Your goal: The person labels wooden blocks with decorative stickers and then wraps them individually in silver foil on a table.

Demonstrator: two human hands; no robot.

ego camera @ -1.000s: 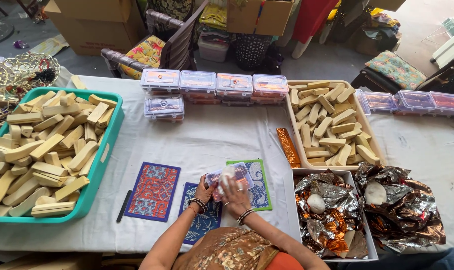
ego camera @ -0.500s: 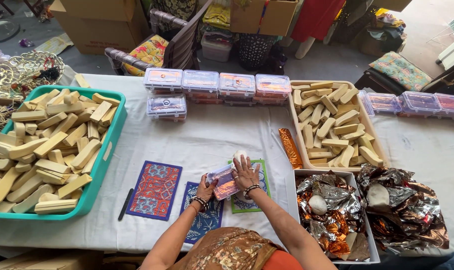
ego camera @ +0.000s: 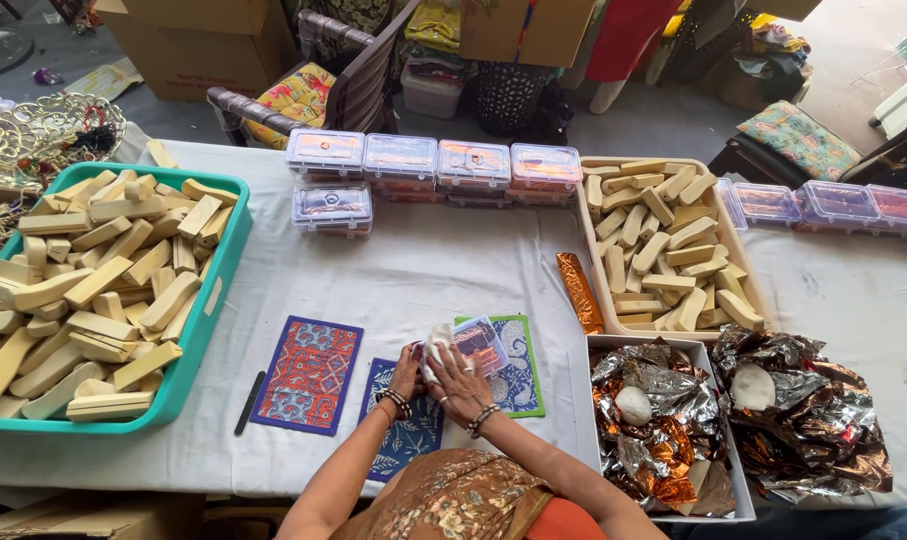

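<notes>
Both hands work close together at the near edge of the white-covered table [ego camera: 424, 270]. The left hand [ego camera: 407, 372] is curled, fingers closed against the left side of a small clear plastic box [ego camera: 477, 345] with an orange and blue lining. The right hand [ego camera: 457, 380] lies over the box's near side with fingers partly spread, and a small white wad [ego camera: 438, 340] sits pinched at the fingertips between the two hands. How firmly either hand grips cannot be told. The box rests over a green-bordered patterned card [ego camera: 519, 370] and a blue patterned card [ego camera: 406, 430], just in front of the person.

Left of the hands, a red and blue patterned card [ego camera: 309, 373] lies flat, with a dark pen-like stick [ego camera: 250, 402] just beside its left edge. Further left, a teal tray [ego camera: 214, 290] heaped with pale wooden blocks reaches almost to the table's near edge. To the right, a white box [ego camera: 594, 400] of crumpled foil wrappers stands near the right forearm, and a loose foil pile [ego camera: 804, 410] lies beyond it. A copper foil-wrapped bar [ego camera: 580, 290] lies against a beige tray [ego camera: 584, 230] of blocks. A row of lidded clear boxes [ego camera: 434, 160] lines the far side.

Open cloth lies between the hands and that row.
</notes>
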